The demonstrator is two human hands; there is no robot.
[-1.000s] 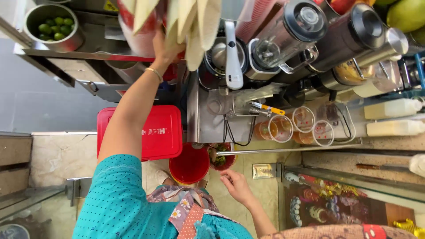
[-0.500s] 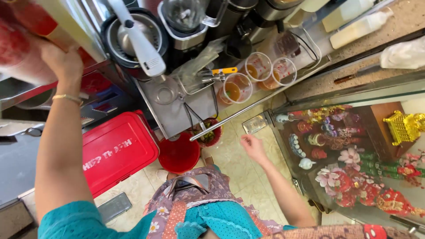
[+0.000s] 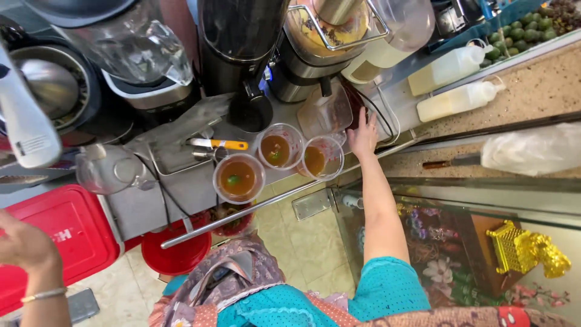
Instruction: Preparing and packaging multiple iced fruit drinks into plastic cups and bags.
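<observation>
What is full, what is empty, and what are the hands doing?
Three plastic cups: upright, part full of amber drink.
Clear pitcher: nearly empty.
Two squeeze bottles: lying down, capped.
Red bin: lid shut.
Right hand: fingers spread beside pitcher.
Left hand: empty, open.

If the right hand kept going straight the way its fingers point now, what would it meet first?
The right hand points up the counter, beside the empty clear plastic cup. Straight on, it would probably first meet the base of the juicer or the black cables there; depth is unclear.
</observation>
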